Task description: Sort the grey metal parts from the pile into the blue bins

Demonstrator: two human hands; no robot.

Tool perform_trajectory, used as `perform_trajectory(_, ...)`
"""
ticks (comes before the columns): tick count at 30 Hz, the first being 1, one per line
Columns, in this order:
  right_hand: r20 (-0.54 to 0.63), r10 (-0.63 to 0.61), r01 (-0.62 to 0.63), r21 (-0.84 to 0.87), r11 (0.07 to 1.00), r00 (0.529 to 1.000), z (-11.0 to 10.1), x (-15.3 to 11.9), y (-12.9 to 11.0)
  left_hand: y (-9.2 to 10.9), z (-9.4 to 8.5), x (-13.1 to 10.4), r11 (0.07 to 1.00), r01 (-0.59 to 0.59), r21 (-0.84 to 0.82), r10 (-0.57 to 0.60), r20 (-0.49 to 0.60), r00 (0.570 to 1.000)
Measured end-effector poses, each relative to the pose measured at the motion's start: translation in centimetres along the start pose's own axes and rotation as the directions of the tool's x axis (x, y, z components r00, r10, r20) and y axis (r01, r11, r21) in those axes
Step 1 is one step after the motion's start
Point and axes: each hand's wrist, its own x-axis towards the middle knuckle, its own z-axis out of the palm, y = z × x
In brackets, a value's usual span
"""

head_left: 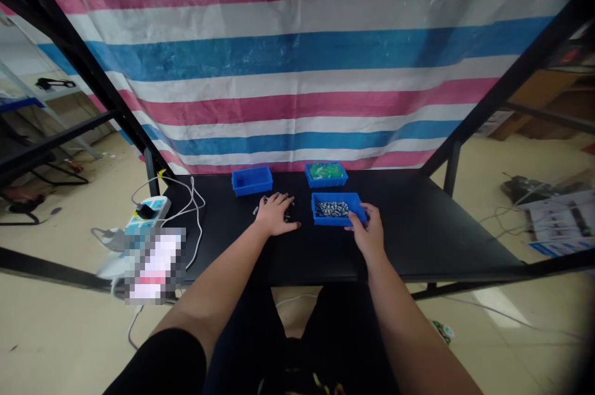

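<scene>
Beyond black sleeve (160,361), spreading left hand (274,215) over still-loose silver-metal pieces (255,211), gripping part-filled blue plastic tray (328,221) by its corner with right hand (370,232).

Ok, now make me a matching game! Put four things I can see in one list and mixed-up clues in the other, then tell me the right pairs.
Things:
1. left hand
2. right hand
3. green pieces
4. power strip

Clues:
A. inside a back blue tray
B. holding the near blue tray at its right side
C. has a black plug in it
D. spread over loose metal pieces

Pairs: 1-D, 2-B, 3-A, 4-C
</scene>
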Motion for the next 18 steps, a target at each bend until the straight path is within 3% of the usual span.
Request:
perform_trajectory(7, 0.034, 0.206, -0.208, 0.135, 0.969, 0.978, -0.1, 0.6, 0.6, 2.4, 1.4, -0.8, 0.999, -0.038, -0.029, 0.037, -0.058, 0.998)
perform_trajectory(12, 0.12, 0.225, -0.244, 0.183, 0.952, 0.967, -0.5, 0.7, -0.1, 3.5, 0.8, -2.0, 0.997, -0.058, -0.055, 0.047, -0.175, 0.983)
perform_trajectory(15, 0.119, 0.228, -0.248, 0.197, 0.948, 0.966, -0.6, 0.4, -0.5, 3.1, 0.0, -2.9, 0.998, 0.023, -0.061, -0.039, -0.285, 0.958)
perform_trajectory(18, 0.112, 0.252, -0.273, 0.251, 0.929, 0.961, -0.8, 0.2, -0.6, 2.0, -0.1, -4.0, 0.987, 0.13, -0.09, -0.15, -0.284, 0.947)
